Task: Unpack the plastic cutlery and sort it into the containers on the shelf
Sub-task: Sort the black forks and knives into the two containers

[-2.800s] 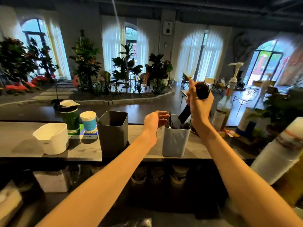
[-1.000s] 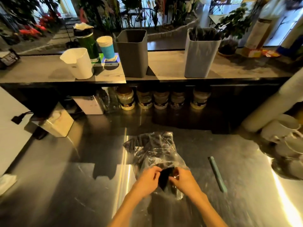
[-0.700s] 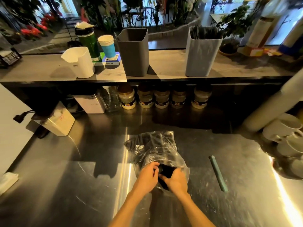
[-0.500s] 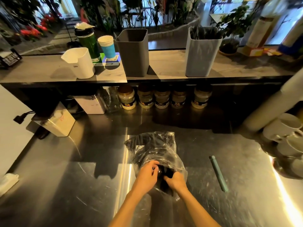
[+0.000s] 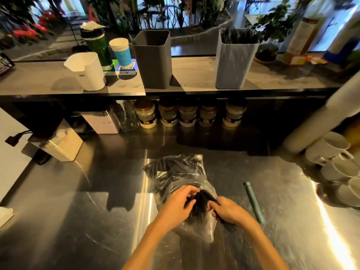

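Observation:
A clear plastic bag point(image 5: 175, 172) of black plastic cutlery lies on the steel counter point(image 5: 97, 221). Both hands are at the bag's near opening. My left hand point(image 5: 180, 203) and my right hand point(image 5: 227, 210) close around a bundle of black cutlery point(image 5: 200, 202) partly out of the bag. On the shelf point(image 5: 194, 73) above stand a dark grey container point(image 5: 153, 59), a light grey container point(image 5: 234, 59) holding black cutlery, and a white container point(image 5: 86, 70).
A teal pen-like stick point(image 5: 253, 201) lies right of the bag. White mugs point(image 5: 335, 158) and a sleeve of cups point(image 5: 327, 114) crowd the right edge. Jars point(image 5: 187, 114) line up under the shelf. A white box point(image 5: 62, 143) sits at left; bottles point(image 5: 97, 45) stand on the shelf.
From dropping cutlery into the light grey container, my hands came down to the bag on the counter. Over the last second they reached in and drew a black bundle outward.

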`<control>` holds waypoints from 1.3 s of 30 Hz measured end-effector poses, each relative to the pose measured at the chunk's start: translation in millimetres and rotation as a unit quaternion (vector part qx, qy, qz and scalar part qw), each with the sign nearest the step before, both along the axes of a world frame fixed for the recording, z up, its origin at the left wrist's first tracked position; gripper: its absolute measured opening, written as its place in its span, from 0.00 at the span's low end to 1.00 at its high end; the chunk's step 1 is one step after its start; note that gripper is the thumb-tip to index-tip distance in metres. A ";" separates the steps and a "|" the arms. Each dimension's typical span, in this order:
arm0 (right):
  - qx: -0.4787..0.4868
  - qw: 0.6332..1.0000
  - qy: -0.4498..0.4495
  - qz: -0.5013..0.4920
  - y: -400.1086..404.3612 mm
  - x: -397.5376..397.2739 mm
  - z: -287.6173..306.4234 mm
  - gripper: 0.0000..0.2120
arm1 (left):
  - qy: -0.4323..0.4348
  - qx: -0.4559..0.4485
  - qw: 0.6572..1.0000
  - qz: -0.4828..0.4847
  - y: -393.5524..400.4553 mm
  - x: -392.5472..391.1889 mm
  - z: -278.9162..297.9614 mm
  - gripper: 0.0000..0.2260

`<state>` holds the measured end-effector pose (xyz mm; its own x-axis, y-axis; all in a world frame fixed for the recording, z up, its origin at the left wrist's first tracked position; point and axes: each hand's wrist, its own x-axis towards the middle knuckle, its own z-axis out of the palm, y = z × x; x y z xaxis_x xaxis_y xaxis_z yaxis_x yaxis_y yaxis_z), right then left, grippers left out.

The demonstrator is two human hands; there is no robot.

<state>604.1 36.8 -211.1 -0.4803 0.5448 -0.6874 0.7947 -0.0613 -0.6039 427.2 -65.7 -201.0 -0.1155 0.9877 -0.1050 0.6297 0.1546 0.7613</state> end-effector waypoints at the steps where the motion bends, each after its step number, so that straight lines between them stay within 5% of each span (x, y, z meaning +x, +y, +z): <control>1: -0.023 1.000 -0.004 0.016 2.2 1.8 11.2 0.13 | 0.023 0.016 0.999 -0.026 0.7 1.5 2.9 0.18; 4: -0.080 0.996 0.003 0.044 5.1 8.3 42.6 0.14 | 0.124 0.067 0.985 -0.099 2.2 6.1 9.6 0.26; 8: -0.145 0.982 0.030 0.113 10.5 14.6 75.5 0.15 | 0.206 0.136 0.959 -0.142 6.9 12.5 18.6 0.18; 13: -0.051 0.984 0.003 0.170 10.1 10.6 92.3 0.23 | 0.194 -0.031 0.967 -0.160 6.7 18.4 28.6 0.15; 16: 0.014 0.996 0.024 0.088 13.6 10.9 101.0 0.24 | 0.159 -0.113 0.971 -0.137 5.9 12.0 26.8 0.23; 20: -0.013 0.977 0.189 -0.100 17.4 17.0 109.5 0.23 | -0.065 -0.137 0.984 -0.096 -0.8 0.9 19.0 0.15; 25: 0.004 0.921 0.325 -0.213 6.0 13.3 100.7 0.17 | -0.297 -0.113 0.947 -0.047 -7.7 10.3 38.7 0.09; 30: 0.060 0.900 0.353 -0.250 -2.0 6.4 95.3 0.09 | -0.400 -0.097 0.911 -0.027 -10.1 16.4 48.1 0.15; 39: 0.061 0.893 0.361 -0.264 -3.5 4.4 95.5 0.10 | -0.466 -0.087 0.880 0.004 -12.2 19.4 53.6 0.19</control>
<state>608.6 33.3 -115.6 -0.4285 0.8754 -0.2240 0.0765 -0.2119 -0.9743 446.6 -77.8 -147.4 0.0941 0.9470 -0.3073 -0.2582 0.3213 0.9111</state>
